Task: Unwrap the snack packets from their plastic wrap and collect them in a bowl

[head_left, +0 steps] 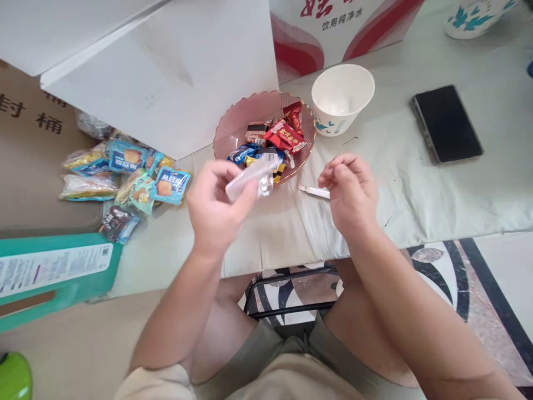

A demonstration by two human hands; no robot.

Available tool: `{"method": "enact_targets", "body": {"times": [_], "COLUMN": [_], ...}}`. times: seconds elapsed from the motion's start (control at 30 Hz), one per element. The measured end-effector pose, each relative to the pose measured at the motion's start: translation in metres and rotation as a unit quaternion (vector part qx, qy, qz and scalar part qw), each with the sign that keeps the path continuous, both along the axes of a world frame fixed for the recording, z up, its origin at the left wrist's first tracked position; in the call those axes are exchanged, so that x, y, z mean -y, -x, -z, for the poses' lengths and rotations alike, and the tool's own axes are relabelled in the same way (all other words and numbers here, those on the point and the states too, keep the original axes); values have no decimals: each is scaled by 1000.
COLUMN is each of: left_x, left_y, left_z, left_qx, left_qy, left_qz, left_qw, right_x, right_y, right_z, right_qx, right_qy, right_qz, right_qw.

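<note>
My left hand [214, 208] is closed around a small clear plastic bag [251, 176], slightly blurred, held above the table's front part. My right hand [352, 191] is raised to the right of it, thumb and fingertips pinched together; whatever they hold, if anything, is too small to make out. Beneath those fingertips a thin white strip-like thing [315, 191] lies on the cloth, partly hidden by the hand. Just beyond the bag stands a pink ribbed bowl [233, 119] with several wrapped sweets [286, 136] in red, blue and yellow.
A white paper cup [339, 103] is right of the bowl, and a black phone [448, 125] lies farther right. Packaged snacks [125, 172] are heaped at the left. White [175, 72] and red-white boxes [333, 33] line the back. Another cup [470, 19] stands at top right.
</note>
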State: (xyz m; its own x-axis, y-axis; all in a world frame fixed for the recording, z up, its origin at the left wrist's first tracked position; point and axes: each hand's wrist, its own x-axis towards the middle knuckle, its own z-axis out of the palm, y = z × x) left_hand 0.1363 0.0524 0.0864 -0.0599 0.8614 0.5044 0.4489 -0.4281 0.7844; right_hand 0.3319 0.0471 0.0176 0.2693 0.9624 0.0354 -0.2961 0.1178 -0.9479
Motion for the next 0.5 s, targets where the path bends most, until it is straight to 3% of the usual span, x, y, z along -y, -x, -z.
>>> {"method": "enact_targets", "body": {"times": [0.07,0.13,0.23,0.3,0.37,0.5], "left_x": [-47,-100,-163,-184,-189,-195], "left_y": [-24,-56,-111,-144,-170,-197], "left_z": [-25,-39,-40,-31,-21,-11], "left_qx": [-75,-200,-381,-479,-550,-597], "left_qy": [-67,-61,29,100,154,265], "left_qz": [35,101,168,184,184,202], "left_qw": [994,973,909,853,800,729], "right_x": [-12,-23,-33,-36,-38,-39], "right_y": [-21,-42,-67,-78,-83,-80], "right_z": [1,4,11,13,11,3], "right_qx": [-17,-45,-63,-48,-46,-92], "right_qy": [8,5,-2,4,18,21], "right_qz": [57,91,109,111,117,130], "right_qw": [998,995,992,993,992,987]}}
